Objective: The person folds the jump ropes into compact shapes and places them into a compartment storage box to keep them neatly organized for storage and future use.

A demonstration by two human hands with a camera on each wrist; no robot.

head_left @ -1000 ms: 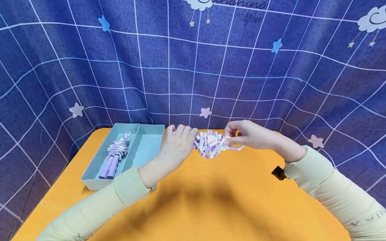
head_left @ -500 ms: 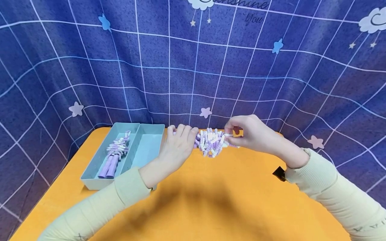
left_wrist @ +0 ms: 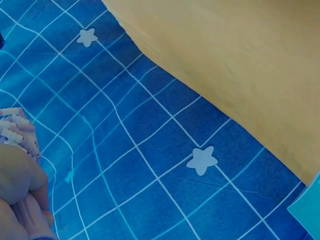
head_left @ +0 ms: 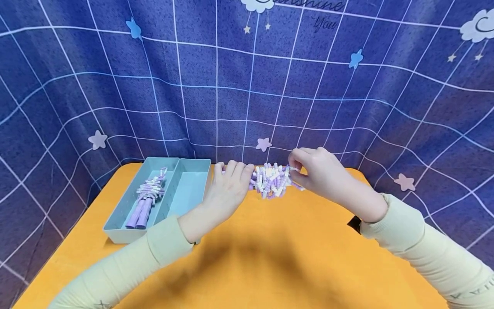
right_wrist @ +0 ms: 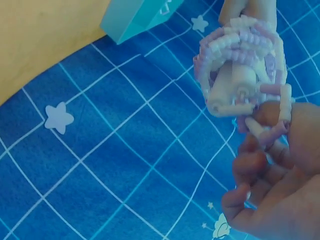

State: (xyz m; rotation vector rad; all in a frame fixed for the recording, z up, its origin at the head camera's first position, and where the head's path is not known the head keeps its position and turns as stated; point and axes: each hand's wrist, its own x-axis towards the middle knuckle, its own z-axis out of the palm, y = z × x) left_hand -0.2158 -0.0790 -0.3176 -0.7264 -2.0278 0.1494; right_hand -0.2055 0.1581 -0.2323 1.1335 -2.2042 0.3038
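A bundled beaded jump rope (head_left: pixel 270 179), purple and white, is held up level between both hands over the far edge of the table. My left hand (head_left: pixel 230 184) grips its purple handles (left_wrist: pixel 31 215), mostly hidden under the fingers in the head view. At the other end my right hand (head_left: pixel 318 174) pinches a beaded loop (right_wrist: pixel 280 112) with thumb and fingers. The folded coils with the white inner ends (right_wrist: pixel 232 85) show in the right wrist view. A second bundled jump rope (head_left: pixel 144 206) lies in the left compartment of the tray, its two purple handles toward me.
The two-compartment blue-grey tray (head_left: pixel 115 223) stands at the left of the orange table (head_left: pixel 247 266). Behind the table hangs a blue curtain (head_left: pixel 231 107) with white lines and stars. A small black object (head_left: pixel 355 223) shows beside the right sleeve.
My right hand has risen slightly and drawn the loose beaded end in closer to the bundle, where it stuck out to the right before. The left hand has stayed almost still.
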